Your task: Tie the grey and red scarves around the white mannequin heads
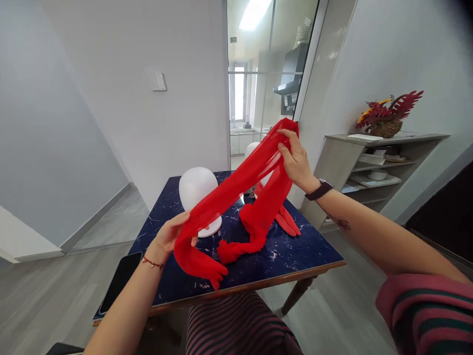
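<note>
A long, thin, slightly see-through red scarf [236,190] is stretched on a slant between my two hands above the table. My right hand [295,160], higher and farther away, pinches its upper fold. Lower down, my left hand [172,234] grips the cloth with the thumb in front and the fingers mostly hidden behind it. One bunched end hangs below the left hand. From the right hand the cloth falls to a crumpled heap on the tabletop. Behind the scarf stands a smooth white head-shaped form [197,187] on a round base, partly covered by the cloth.
The dark blue marbled table [295,254] has a wooden edge. A black phone [121,281] lies at its left corner. More red cloth [287,222] lies at the right. A second white rounded form [252,148] shows behind the scarf. A shelf [369,172] with a flower basket [386,128] stands right.
</note>
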`<state>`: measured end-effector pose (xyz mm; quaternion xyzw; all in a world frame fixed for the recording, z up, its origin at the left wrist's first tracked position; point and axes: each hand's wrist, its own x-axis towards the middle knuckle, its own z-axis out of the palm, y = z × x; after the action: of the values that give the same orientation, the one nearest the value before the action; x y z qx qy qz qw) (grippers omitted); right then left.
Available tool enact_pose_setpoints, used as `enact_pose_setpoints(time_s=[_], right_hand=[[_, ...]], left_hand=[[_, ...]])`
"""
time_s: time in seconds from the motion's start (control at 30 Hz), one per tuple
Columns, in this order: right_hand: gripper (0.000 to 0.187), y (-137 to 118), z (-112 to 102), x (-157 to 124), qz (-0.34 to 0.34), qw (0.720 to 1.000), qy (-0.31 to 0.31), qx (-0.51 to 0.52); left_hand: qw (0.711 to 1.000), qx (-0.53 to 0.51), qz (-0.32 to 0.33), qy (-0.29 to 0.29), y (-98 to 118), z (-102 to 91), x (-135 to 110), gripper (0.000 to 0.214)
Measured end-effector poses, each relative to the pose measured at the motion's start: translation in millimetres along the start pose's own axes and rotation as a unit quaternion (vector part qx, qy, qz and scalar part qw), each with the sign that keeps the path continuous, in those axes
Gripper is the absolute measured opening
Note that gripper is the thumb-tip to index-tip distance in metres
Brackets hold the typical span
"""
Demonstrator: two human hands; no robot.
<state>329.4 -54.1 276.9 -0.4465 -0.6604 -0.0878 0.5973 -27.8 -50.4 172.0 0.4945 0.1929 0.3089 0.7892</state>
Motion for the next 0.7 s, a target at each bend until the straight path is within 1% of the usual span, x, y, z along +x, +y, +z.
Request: enact_pose_setpoints(time_s=[0.07, 0.1, 0.13, 0.17, 0.2, 0.23, 0.27, 0.3, 0.33, 0.37, 0.4, 0.43, 0.47, 0.5, 0.53, 0.57, 0.6, 0.63, 0.7], right_hand=[[0.036, 16, -1, -6, 0.013, 0.999, 0.004, -0.029], [0.037, 25, 0, -11, 0.031, 0.998, -0.004, -0.048], [0.037, 33, 0, -17, 0.06, 0.995, -0.03, -0.072], [0.036, 42, 0, -25, 0.094, 0.987, -0.081, -0.101], [0.034, 50, 1, -35, 0.127, 0.97, -0.161, -0.13], [0.032, 56, 3, -46, 0.151, 0.939, -0.266, -0.157], [0.028, 59, 4, -58, 0.165, 0.894, -0.376, -0.178], [0.024, 60, 7, -69, 0.166, 0.845, -0.47, -0.191], [0.023, 58, 11, -80, 0.158, 0.804, -0.537, -0.202], [0.025, 51, 16, -90, 0.145, 0.783, -0.57, -0.203], [0.031, 41, 23, -98, 0.133, 0.786, -0.574, -0.186], [0.038, 29, 32, -105, 0.122, 0.805, -0.563, -0.144], [0.046, 14, 42, -110, 0.112, 0.828, -0.544, -0.074], [0.053, -1, 54, -113, 0.108, 0.84, -0.532, 0.026], [0.059, -16, 66, -116, 0.113, 0.834, -0.524, 0.132], [0.06, -28, 77, -119, 0.126, 0.813, -0.521, 0.228], [0.056, -39, 88, -121, 0.143, 0.779, -0.53, 0.303], [0.047, -46, 98, -123, 0.165, 0.741, -0.547, 0.354], [0.024, -50, 110, -128, 0.214, 0.668, -0.586, 0.406]], left_hand=[[1.0, 0.026, 0.002, -0.006, 5, -14.6, -13, 0.035], [0.999, 0.03, 0.01, -0.004, 7, -21.6, -18, 0.036], [0.999, 0.029, 0.018, 0.0, 8, -27.7, -23, 0.038], [0.999, 0.023, 0.03, 0.009, 8, -32.6, -26, 0.039], [0.999, 0.017, 0.041, 0.02, 9, -36.0, -28, 0.039], [0.998, 0.013, 0.048, 0.031, 9, -37.9, -29, 0.038], [0.998, 0.013, 0.048, 0.04, 9, -38.1, -28, 0.035], [0.998, 0.016, 0.042, 0.047, 9, -37.1, -26, 0.031], [0.998, 0.021, 0.032, 0.046, 8, -35.1, -23, 0.027], [0.999, 0.028, 0.018, 0.04, 7, -32.3, -19, 0.025], [0.999, 0.036, 0.001, 0.03, 6, -29.1, -14, 0.024], [0.999, 0.044, -0.016, 0.018, 6, -25.5, -10, 0.024], [0.998, 0.052, -0.031, 0.005, 5, -21.7, -6, 0.025], [0.997, 0.059, -0.04, -0.006, 4, -17.7, -3, 0.026], [0.997, 0.066, -0.045, -0.015, 5, -13.8, -1, 0.026], [0.996, 0.072, -0.045, -0.021, 6, -10.0, -1, 0.026], [0.996, 0.078, -0.041, -0.022, 7, -6.6, -3, 0.025], [0.996, 0.084, -0.034, -0.018, 10, -4.1, -6, 0.024], [0.996, 0.092, -0.017, 0.004, 15, -2.6, -18, 0.022]])
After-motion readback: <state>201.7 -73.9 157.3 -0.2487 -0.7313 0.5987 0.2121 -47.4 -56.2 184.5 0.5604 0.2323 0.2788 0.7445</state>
